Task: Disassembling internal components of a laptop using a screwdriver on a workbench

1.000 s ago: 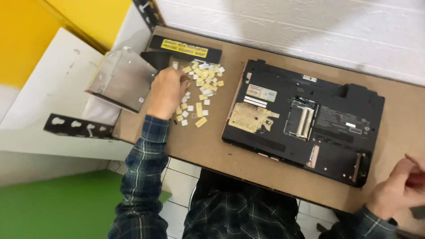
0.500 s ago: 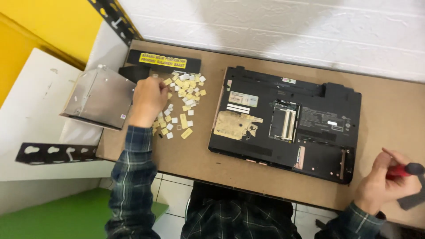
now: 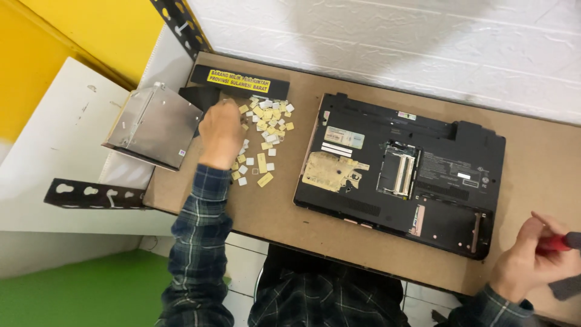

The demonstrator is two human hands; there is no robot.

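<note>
This looks like a small electronics repair workshop. On the plain brown board desk (image 3: 254, 206) lies an opened black laptop base (image 3: 402, 172) with its covers off, beside a silver metal drive casing (image 3: 154, 124) and a heap of small yellow and white chips (image 3: 263, 133). A white brick wall (image 3: 393, 42) stands behind the desk.

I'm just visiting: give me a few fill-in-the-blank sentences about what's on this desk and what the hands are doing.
1. The left hand rests on a pile of small yellow and ____ tags.
2. The laptop lies with its ____ side facing up.
3. The right hand grips a tool with a ____ handle.
4. The metal drive lies to the ____ of the tags.

Missing words: white; bottom; red; left
</note>
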